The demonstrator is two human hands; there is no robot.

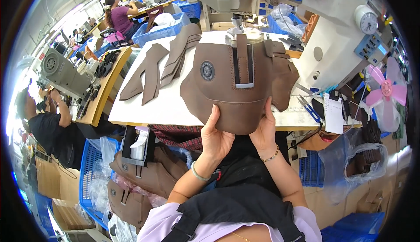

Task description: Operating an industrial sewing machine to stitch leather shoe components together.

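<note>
Both my hands hold up a brown leather boot upper piece (pixel 218 91) over the near edge of the white table (pixel 168 113). It has a round dark badge, stitched seams and a strap running up beside a dark slot with a pale bar at its lower end. My left hand (pixel 218 136) grips its lower left edge, thumb on the front and fingers mostly behind. At the lower right edge my right hand (pixel 264 130) pinches it the same way. Behind it on the right lies another brown leather piece (pixel 286 84), partly hidden.
Stacked brown leather strips (pixel 177 56) lie left on the table. A sewing machine (pixel 337 53) stands behind and right. Blue-handled scissors (pixel 311 109), a notepad (pixel 334 114) and a pink fan (pixel 386 88) are at right. A blue crate (pixel 87 180) stands lower left; co-workers sit further left.
</note>
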